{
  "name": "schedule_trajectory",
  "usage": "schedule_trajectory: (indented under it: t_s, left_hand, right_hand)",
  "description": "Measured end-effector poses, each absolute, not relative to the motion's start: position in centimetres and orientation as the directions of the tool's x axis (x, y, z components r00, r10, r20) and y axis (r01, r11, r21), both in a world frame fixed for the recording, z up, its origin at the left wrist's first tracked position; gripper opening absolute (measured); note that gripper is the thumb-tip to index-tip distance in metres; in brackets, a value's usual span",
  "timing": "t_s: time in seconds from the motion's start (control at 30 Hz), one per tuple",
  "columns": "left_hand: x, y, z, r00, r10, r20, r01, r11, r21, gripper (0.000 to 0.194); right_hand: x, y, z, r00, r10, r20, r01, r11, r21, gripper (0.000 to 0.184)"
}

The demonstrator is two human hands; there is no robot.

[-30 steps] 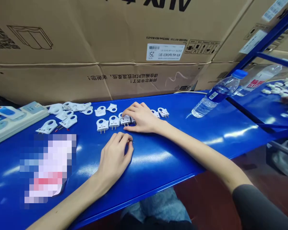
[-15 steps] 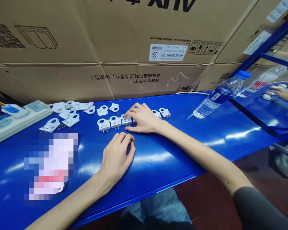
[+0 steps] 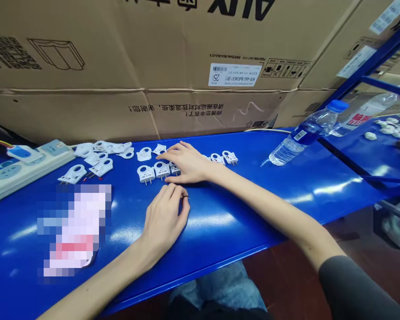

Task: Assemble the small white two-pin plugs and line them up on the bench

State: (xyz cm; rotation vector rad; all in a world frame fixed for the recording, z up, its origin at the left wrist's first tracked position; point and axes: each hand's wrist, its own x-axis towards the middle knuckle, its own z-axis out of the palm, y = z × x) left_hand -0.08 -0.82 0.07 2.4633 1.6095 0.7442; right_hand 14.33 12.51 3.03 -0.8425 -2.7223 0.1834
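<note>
My left hand [image 3: 166, 209] is closed in a pinch above the blue table, with a small dark piece like a short wire [image 3: 186, 196] between thumb and fingertips. Most of that piece is hidden. Over a row of white two-pin plugs, my right hand [image 3: 188, 164] has its fingers stretched out and apart. Its thumb and fingertips are by the second plug [image 3: 162, 170] from the left, and its palm covers plugs in the middle. The leftmost plug [image 3: 146, 174] and the rightmost plug [image 3: 230, 157] stay uncovered. Behind the row lie loose white ring-shaped pieces [image 3: 144, 154].
A white power strip [image 3: 26, 166] stands at the left, beside a pile of white plug parts [image 3: 100, 151]. A blurred-out pinkish item [image 3: 78, 226] lies in front. A water bottle [image 3: 303, 133] leans at the right near a blue frame. Cardboard boxes [image 3: 103, 111] wall the back.
My right hand has shifted left along the row, from the third plug to the second. My left hand holds nearly the same place. The other person's hand at far right has mostly left view.
</note>
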Motion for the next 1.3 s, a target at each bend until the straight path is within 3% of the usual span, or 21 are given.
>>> schedule_trajectory:
  t_s: [0.27, 0.47, 0.67, 0.8, 0.97, 1.3]
  left_hand:
    - [0.0, -1.0, 0.2, 0.333, 0.89, 0.311, 0.831, -0.433, 0.349, 0.014]
    - [0.0, -1.1, 0.2, 0.322, 0.89, 0.323, 0.838, -0.426, 0.34, 0.013]
    - [-0.1, -0.8, 0.3, 0.31, 0.899, 0.308, 0.848, -0.408, 0.337, 0.011]
    - [-0.2, -0.4, 0.1, 0.269, 0.909, 0.318, 0.834, -0.385, 0.396, 0.01]
    - [-0.5, -0.1, 0.1, 0.217, 0.904, 0.367, 0.774, -0.389, 0.5, 0.011]
    - [-0.4, 0.0, 0.5, 0.178, 0.9, 0.399, 0.692, -0.402, 0.599, 0.018]
  right_hand:
    - [13.6, 12.8, 2.0, -0.804, 0.542, 0.246, 0.493, 0.838, -0.235, 0.057]
    - [13.9, 13.1, 3.0, -0.764, 0.545, 0.347, 0.497, 0.838, -0.223, 0.06]
    - [17.2, 12.0, 4.4, -0.701, 0.588, 0.405, 0.542, 0.807, -0.233, 0.066]
    - [20.3, 10.1, 4.2, -0.7, 0.578, 0.418, 0.513, 0.815, -0.269, 0.061]
    - [23.0, 7.1, 3.4, -0.723, 0.598, 0.347, 0.519, 0.801, -0.298, 0.073]
    - [23.1, 5.4, 2.4, -0.783, 0.592, 0.19, 0.528, 0.794, -0.3, 0.074]
